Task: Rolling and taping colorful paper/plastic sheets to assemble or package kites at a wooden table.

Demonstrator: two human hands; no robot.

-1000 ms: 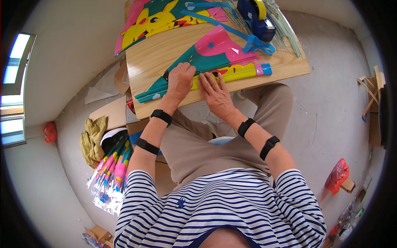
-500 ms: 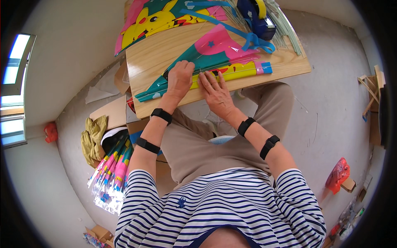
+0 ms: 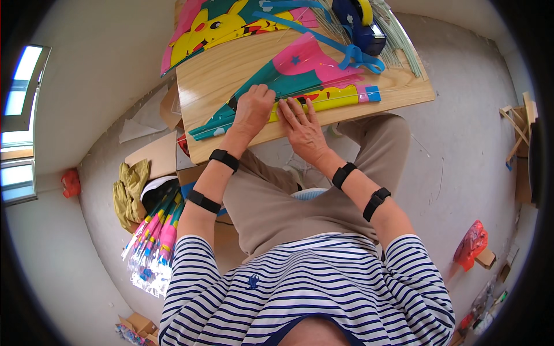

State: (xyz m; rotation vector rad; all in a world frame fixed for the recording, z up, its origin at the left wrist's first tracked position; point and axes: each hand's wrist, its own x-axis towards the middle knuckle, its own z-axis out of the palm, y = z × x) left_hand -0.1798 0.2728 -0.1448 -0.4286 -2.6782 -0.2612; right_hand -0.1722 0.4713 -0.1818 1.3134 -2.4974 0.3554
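A printed plastic sheet [image 3: 288, 81] in teal, pink and yellow lies partly folded along the near edge of the wooden table [image 3: 231, 60]. Thin pale rods run along its folded strip. My left hand [image 3: 252, 111] is closed, its curled fingers gripping the teal part of the sheet; the fingertips are partly hidden. Just to its right, my right hand [image 3: 303, 130] rests with fingers stretched flat on the yellow strip, pressing it to the tabletop. Clear film overhangs the pink end of the sheet.
Another cartoon-printed sheet [image 3: 213, 29] lies at the table's far left. Blue ribbon [image 3: 332, 43], a blue tape dispenser [image 3: 363, 34] and a bundle of thin rods [image 3: 404, 43] occupy the far right. Below the table's left side, folded printed sheets [image 3: 158, 236] lean beside an olive cloth [image 3: 130, 193].
My left hand has shifted very slightly right along the sheet, its forearm tilting a little outward. My right hand stays in nearly the same place.
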